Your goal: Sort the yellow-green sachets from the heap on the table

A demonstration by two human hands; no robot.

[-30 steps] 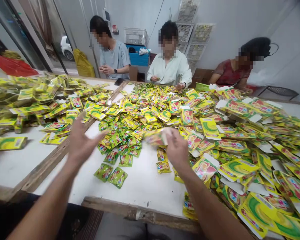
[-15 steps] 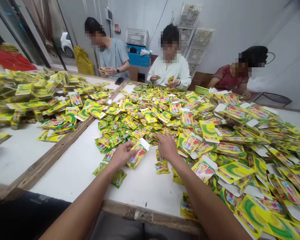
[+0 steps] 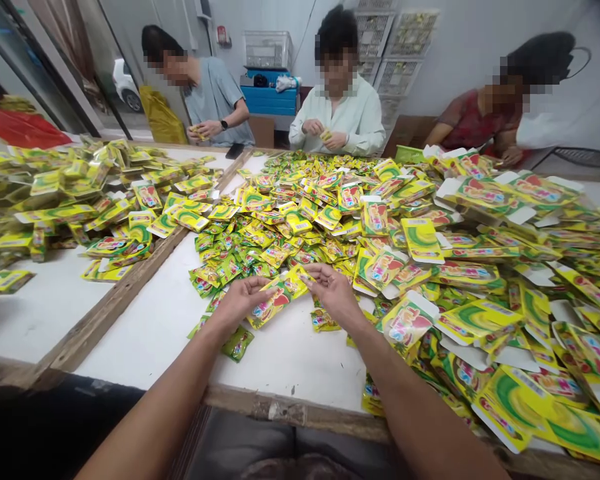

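Observation:
In front of me, my left hand (image 3: 239,307) is closed on a small yellow carton (image 3: 270,304), tilted up toward the right. My right hand (image 3: 335,293) pinches a yellow candy sachet (image 3: 297,281) at the carton's upper right end. How far the sachet is inside the carton I cannot tell. Loose green sachets (image 3: 238,343) lie just below my left hand. A few yellow sachets (image 3: 324,321) rest on the table under my right hand. Behind both hands spreads a heap of sachets (image 3: 230,267) mixed with cartons.
Cartons with white open flaps (image 3: 409,323) are piled high on the right. More cartons (image 3: 113,248) lie to the left, beyond a wooden strip (image 3: 130,297) across the white table (image 3: 300,370). Three people sit opposite; two hold small yellow items. A phone (image 3: 235,151) lies at the far edge.
My right hand has lifted from the heap with a yellow sachet and brought it to the carton's end. The carton in my left hand has turned flatter. The camera view has shifted slightly.

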